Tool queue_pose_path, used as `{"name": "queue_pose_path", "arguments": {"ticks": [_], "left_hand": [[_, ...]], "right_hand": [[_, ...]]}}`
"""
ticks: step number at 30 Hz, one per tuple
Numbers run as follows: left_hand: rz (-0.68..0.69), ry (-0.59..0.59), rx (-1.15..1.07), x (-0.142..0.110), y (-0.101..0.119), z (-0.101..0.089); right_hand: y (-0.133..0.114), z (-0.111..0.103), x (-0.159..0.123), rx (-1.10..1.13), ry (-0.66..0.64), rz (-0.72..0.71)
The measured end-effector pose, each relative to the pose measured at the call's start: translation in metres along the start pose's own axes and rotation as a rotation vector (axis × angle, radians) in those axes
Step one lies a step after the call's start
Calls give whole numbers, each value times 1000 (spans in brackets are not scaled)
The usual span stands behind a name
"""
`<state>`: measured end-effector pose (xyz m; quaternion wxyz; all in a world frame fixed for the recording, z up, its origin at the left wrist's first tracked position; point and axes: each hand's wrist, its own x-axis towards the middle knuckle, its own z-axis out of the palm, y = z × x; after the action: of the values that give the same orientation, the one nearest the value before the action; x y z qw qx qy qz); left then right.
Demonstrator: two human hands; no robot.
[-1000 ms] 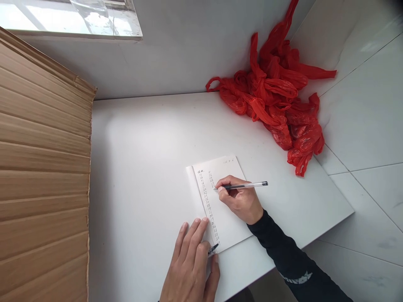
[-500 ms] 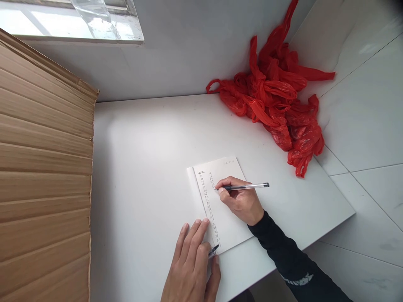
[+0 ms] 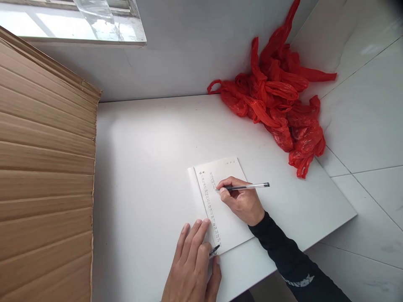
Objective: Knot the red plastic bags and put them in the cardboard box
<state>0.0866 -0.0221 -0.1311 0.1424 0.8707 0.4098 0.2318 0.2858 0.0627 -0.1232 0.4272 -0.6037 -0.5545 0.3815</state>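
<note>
on the white tabletop (image 3: 141,167), near its front edge, my notebook (image 3: 233,226) lies open, and over it very little has changed in the last second. everything slides a touch down and right together, so i judge that my head moves rather than my hands. my right hand (image 3: 241,203) grasps the slim clear-barrelled ballpoint pen (image 3: 252,186), its tip in the same spot at the lower end of the second column of numbers (image 3: 212,178). i make out no new figure, so the writing seems to be at a pause or a very small stroke.

my left hand (image 3: 190,268) lies spread at the page's left edge, its wrist cut off below. a small dark-and-clear piece (image 3: 214,251), perhaps a pen cap, pokes out by my thumb; most of it is hidden, and i cannot tell whether i pinch it or just cover it. my right fingers mask the paper beside the tip, and the figures are too tiny to read surely.
</note>
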Motion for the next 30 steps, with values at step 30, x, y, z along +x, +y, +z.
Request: {"name": "queue_pose_path", "arguments": {"ticks": [30], "left_hand": [[-12, -5, 10, 1, 1, -2]], "right_hand": [[-1, 1, 1, -35, -4, -42]]}}
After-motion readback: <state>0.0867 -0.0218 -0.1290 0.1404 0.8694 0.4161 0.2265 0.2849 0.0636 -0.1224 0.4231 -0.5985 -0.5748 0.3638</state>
